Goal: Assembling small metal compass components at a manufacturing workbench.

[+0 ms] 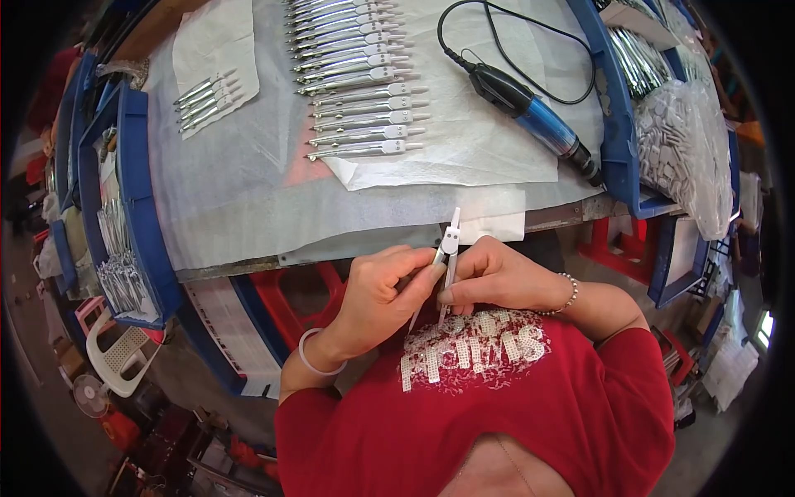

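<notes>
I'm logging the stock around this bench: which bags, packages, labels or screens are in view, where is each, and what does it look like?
Clear plastic bag: right of the table by the blue bin, bulging with small white parts.
Printed sheet: hanging at the table's front edge, left of the left hand, white with a red border.
Shirt print: on the person's red top, below the right hand, white and studded.
Screens: none visible.

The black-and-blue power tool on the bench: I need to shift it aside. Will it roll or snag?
The power tool has a rounded barrel, so it may roll. Its looped black cord would probably drag floppily and could snag. It likely feels solid, not fragile.
</notes>
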{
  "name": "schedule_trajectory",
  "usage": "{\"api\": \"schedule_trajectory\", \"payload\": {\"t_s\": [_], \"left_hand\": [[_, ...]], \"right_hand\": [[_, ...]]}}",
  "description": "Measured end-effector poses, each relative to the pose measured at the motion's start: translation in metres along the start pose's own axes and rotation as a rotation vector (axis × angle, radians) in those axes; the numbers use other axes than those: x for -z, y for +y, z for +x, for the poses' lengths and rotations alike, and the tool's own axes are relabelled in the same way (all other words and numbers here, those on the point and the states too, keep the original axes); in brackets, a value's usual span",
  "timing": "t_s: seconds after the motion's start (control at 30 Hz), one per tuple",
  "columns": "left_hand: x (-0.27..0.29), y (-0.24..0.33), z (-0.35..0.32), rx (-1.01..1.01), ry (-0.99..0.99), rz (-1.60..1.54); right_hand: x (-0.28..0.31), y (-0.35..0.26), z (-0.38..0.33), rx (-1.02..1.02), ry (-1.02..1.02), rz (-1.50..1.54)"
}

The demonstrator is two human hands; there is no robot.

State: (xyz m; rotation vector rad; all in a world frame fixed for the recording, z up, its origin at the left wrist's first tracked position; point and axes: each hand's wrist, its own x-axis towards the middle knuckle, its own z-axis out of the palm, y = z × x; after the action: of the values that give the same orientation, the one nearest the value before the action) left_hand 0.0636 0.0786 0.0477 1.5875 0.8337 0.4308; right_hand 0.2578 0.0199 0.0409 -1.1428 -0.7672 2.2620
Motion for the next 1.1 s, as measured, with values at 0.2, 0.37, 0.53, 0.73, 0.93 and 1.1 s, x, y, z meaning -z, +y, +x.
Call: {"api": "schedule_trajectory", "payload": {"t_s": [0.2, 0.37, 0.53, 0.73, 0.93, 1.1], "left_hand": [[0.006, -0.019, 0.013, 0.483, -0.420, -0.938], [-0.008, -0.037, 0.017, 0.387, -0.434, -1.363], [-0.005, -0.051, 0.013, 0.297, -0.381, -1.427], [-0.012, -0.050, 0.013, 0.233, -0.383, -1.515], [-0.015, -0.031, 0.006, 0.265, -0.354, -1.510], [-0.023, 0.004, -0.002, 0.307, -0.150, -0.778]], "right_hand": [[0.003, -0.012, 0.001, -0.015, -0.004, 0.057], [0.004, -0.022, -0.003, 0.018, 0.045, 0.093], [0.042, -0.049, -0.028, 0.754, 0.923, -1.062], [0.080, -0.055, -0.029, 0.436, 1.136, -1.505], [0.091, -0.055, -0.030, 0.369, 1.040, -1.511], [0.082, -0.058, -0.064, 0.814, 0.928, -0.693]]}}
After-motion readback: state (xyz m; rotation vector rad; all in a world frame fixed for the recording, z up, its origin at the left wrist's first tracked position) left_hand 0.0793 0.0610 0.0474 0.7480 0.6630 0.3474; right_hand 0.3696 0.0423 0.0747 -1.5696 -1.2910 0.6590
